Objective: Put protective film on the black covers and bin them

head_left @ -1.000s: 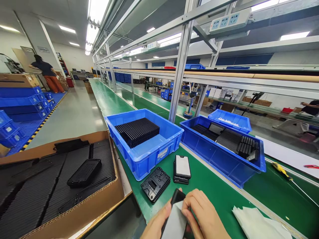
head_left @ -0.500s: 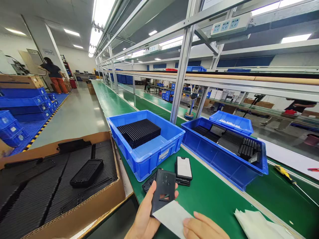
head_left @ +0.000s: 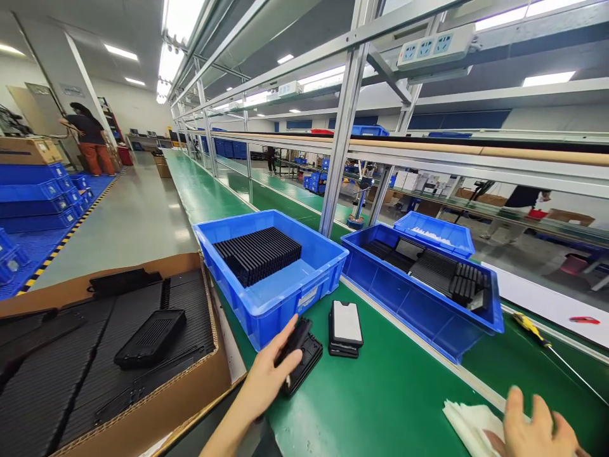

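My left hand (head_left: 269,374) grips a black plastic case, seen edge-on, just above another black case (head_left: 307,362) on the green bench (head_left: 361,393). At the lower right, my right hand (head_left: 535,422) has its fingers spread over white sheets (head_left: 471,422); part of the sheets is hidden behind it. A small stack of black cases topped by a white sheet (head_left: 346,322) lies between the hands, farther back. Behind my left hand, a blue bin (head_left: 271,311) holds a row of black cases.
An open cardboard box (head_left: 209,374) of black parts stands at the left. Another blue bin (head_left: 419,311) with black parts is at the right, near a yellow screwdriver (head_left: 530,329) and red cutter (head_left: 584,320). A metal post (head_left: 340,146) rises behind.
My left hand has tilted the case and moved left. My right hand has moved right, to the white sheets. The white sheet formerly held over the case no longer shows there.
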Demonstrator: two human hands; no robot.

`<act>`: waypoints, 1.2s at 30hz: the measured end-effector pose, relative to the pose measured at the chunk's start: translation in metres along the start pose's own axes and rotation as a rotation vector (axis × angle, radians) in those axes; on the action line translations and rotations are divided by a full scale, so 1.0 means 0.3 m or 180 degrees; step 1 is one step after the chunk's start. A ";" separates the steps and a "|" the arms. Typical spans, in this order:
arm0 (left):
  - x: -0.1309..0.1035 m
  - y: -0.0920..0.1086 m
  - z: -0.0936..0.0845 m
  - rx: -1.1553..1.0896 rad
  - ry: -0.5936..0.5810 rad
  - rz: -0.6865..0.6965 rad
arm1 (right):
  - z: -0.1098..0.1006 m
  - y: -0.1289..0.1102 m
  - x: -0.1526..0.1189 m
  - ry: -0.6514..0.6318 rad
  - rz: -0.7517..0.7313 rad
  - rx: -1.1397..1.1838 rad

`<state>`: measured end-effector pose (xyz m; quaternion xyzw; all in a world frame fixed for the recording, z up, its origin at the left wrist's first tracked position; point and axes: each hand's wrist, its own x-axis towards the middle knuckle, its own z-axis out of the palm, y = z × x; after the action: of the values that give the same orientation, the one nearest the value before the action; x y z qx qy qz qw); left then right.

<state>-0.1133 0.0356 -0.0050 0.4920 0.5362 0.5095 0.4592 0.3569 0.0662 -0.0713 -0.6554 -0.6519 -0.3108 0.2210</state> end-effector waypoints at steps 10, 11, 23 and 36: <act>0.020 -0.101 0.075 0.2950 0.0554 0.0704 | -0.106 -0.831 0.276 -0.1370 -0.0619 0.1090; 0.009 -0.099 0.072 0.2833 0.0603 0.0822 | -0.114 -0.880 0.285 -0.1498 -0.0544 0.0951; -0.062 -0.058 0.154 -0.0796 -0.0276 -0.0154 | -0.193 -0.728 0.302 -0.1339 -0.0041 0.3126; -0.147 0.006 0.188 -0.3363 -0.2164 -0.1756 | -0.430 -0.688 0.211 -0.1710 -0.1437 0.4221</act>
<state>-0.0531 -0.0032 -0.0069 0.1800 0.1475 0.3844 0.8933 0.1340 0.0329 0.0403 -0.2885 -0.8526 0.2800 0.3337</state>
